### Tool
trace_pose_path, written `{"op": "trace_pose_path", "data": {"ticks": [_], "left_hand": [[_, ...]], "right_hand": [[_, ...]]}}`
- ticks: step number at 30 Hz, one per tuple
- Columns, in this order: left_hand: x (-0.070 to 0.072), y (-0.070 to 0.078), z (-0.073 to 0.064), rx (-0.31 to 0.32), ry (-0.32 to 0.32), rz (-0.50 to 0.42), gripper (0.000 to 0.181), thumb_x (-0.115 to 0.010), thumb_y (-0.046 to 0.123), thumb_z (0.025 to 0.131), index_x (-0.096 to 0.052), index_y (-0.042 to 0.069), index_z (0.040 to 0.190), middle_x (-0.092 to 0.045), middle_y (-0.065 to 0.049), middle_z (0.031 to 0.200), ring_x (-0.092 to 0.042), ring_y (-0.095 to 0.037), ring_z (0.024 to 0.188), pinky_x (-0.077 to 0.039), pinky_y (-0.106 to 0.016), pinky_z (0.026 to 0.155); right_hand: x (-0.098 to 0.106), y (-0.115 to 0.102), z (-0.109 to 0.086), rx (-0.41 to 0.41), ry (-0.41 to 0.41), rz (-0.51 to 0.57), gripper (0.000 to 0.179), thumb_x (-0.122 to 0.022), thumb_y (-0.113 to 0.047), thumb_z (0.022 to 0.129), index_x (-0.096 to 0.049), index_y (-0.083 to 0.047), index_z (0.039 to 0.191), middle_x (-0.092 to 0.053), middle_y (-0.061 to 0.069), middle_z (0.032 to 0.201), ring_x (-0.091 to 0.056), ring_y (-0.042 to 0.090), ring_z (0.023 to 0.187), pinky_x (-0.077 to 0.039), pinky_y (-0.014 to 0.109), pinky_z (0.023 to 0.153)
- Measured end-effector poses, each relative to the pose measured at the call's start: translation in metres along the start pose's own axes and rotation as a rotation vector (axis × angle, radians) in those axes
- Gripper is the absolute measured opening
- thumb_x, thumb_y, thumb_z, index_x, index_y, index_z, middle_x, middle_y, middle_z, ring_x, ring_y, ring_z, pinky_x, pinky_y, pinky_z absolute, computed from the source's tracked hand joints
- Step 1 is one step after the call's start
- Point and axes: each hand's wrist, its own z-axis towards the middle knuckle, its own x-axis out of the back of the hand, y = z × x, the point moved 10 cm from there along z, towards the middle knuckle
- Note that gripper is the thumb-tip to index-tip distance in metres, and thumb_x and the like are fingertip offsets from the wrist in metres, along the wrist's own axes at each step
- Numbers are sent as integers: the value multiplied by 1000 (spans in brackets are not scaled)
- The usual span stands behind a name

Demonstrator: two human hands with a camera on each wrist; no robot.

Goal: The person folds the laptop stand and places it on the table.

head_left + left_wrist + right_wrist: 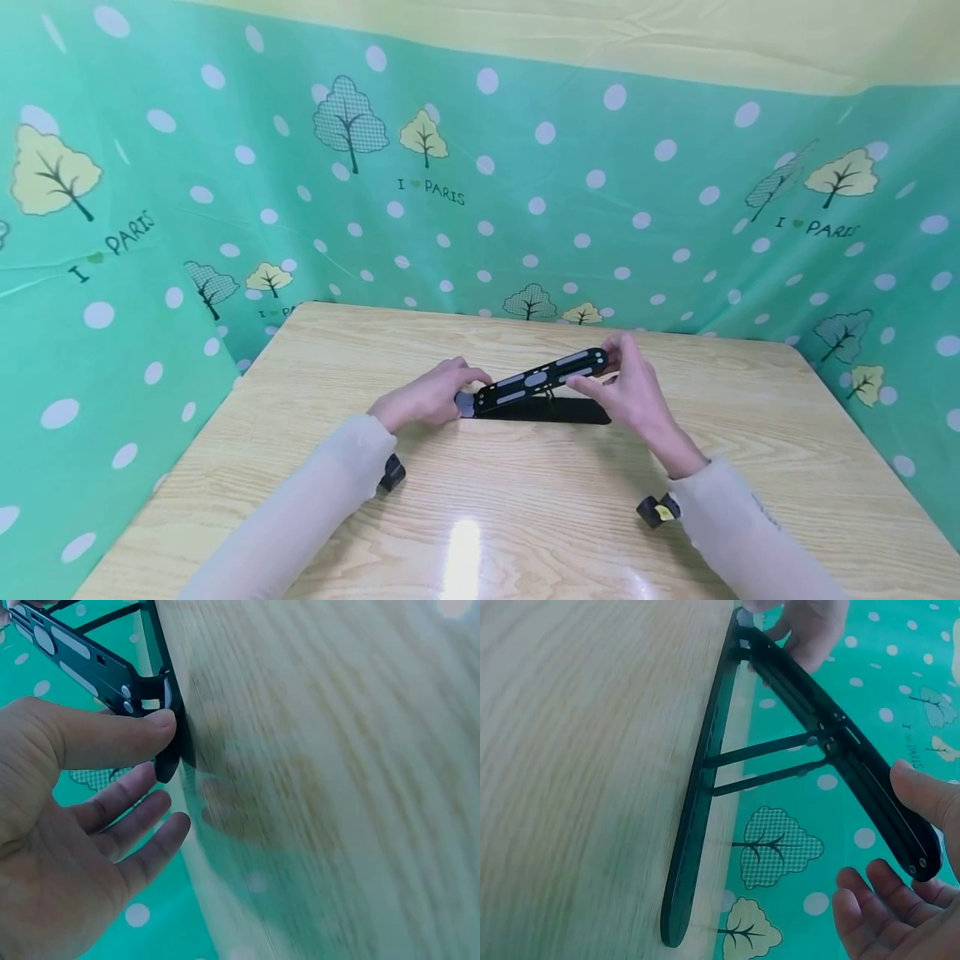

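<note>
A black folding laptop stand [535, 381] with grey pads stands partly unfolded on the table. Its upper arm slants up to the right, away from the flat base bar [684, 855], and two thin struts [769, 754] link them. At the hinged end, my left hand [433, 395] grips the stand, thumb [124, 739] laid over the joint and the lower fingers spread loosely. My right hand [636, 392] holds the raised free end of the upper arm between thumb and fingers.
The stand rests on a light wood-grain table [525, 508]. Behind it hangs a green curtain [570, 192] with white dots and tree prints. Small black devices [392, 473] sit at both wrists, close over the tabletop.
</note>
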Motion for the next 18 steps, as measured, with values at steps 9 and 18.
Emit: {"op": "trace_pose_path", "data": {"ticks": [9, 18], "left_hand": [[4, -12, -4, 93, 57, 22, 63, -77, 10, 74, -55, 18, 133, -53, -6, 114, -49, -20, 103, -46, -35, 88], [13, -27, -12, 184, 137, 17, 40, -82, 21, 72, -70, 9, 108, -57, -5, 103, -51, -21, 96, -45, -37, 88]], "right_hand": [[10, 12, 3, 40, -122, 47, 59, -72, -43, 83, -50, -10, 128, -59, 8, 110, -61, 23, 95, -51, 37, 79], [18, 23, 8, 99, -199, 140, 42, -68, -29, 89, -58, -12, 127, -61, 7, 115, -60, 25, 100, -52, 26, 80]]}}
